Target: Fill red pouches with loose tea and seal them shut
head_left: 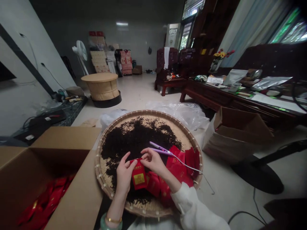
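Over a round woven bamboo tray [197, 140], my left hand [124, 174] and my right hand [152, 161] pinch the top edge of a small red packet [139, 175] with a gold label. The packet hangs upright, its label toward me. Dark loose tea leaves [136, 140] cover much of the tray behind it. A purple hair straightener [161, 150], its jaws apart and a white cord trailing right, lies just beyond my right hand. More red packets [176, 164] are piled at the tray's right, partly hidden by my right forearm.
An open cardboard box [83, 182] at the left holds several red packets [48, 201]. At the right stand a paper bag [225, 137] and a black round base [259, 175] with cables. Clear plastic sheeting [184, 115] lies behind the tray. Farther back are a round wooden stand [100, 84] and a cluttered table [240, 94].
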The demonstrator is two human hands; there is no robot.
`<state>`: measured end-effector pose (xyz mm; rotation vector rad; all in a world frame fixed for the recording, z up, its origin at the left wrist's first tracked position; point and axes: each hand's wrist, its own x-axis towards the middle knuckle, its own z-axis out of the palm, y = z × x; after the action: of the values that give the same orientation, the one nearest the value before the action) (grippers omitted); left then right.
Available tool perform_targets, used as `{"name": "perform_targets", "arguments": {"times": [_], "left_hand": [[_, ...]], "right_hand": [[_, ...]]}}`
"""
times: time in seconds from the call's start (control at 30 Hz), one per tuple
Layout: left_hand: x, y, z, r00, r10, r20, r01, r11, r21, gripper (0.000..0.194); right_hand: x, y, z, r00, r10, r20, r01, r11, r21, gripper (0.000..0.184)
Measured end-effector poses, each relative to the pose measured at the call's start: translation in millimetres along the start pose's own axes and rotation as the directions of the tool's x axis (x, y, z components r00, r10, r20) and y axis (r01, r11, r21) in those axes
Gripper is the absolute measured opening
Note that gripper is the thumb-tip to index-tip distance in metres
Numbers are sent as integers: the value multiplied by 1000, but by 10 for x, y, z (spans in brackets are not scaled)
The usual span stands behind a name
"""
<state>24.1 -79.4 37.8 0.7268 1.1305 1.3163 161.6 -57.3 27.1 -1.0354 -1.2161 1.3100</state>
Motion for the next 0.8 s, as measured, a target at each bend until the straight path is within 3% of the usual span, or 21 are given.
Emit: {"name": "perform_targets", "arguments": {"times": [0.33,0.43,0.53,0.57,0.63,0.67,0.7,0.73,0.77,0.8], "left_hand": [[-80,-30,-167,993,-117,7,117,992,-44,82],[-143,-110,-223,977,-195,90,191,980,48,78],[-184,-167,-253,959,-226,172,215,973,80,61],[-175,-144,-283,967,-207,149,201,978,53,54],[-109,-1,-417,993,-114,-4,114,992,-48,41],[-52,117,-531,990,-44,-133,31,995,-100,34],[15,258,-675,958,35,-285,-78,987,-140,27],[87,409,-840,885,113,-451,-208,964,-166,21],[157,557,-1013,797,158,-583,-313,933,-176,15],[216,687,-1178,712,158,-684,-375,909,-180,12]], "right_hand": [[-137,-26,25,998,-63,-10,63,998,9,19],[-126,34,22,996,-69,-61,71,997,33,19],[-131,-13,28,989,-79,-128,86,995,56,21],[-160,-68,32,982,-97,-161,104,994,38,22],[-291,-219,61,974,-158,-160,153,987,-39,21],[-399,-299,92,981,-177,-75,171,982,-79,17],[-533,-371,141,980,-164,115,175,981,-88,14],[-687,-426,208,919,-136,371,177,981,-77,15],[-853,-457,292,771,-119,626,184,982,-40,20],[-1021,-463,390,684,-115,720,184,983,-18,22]]}}
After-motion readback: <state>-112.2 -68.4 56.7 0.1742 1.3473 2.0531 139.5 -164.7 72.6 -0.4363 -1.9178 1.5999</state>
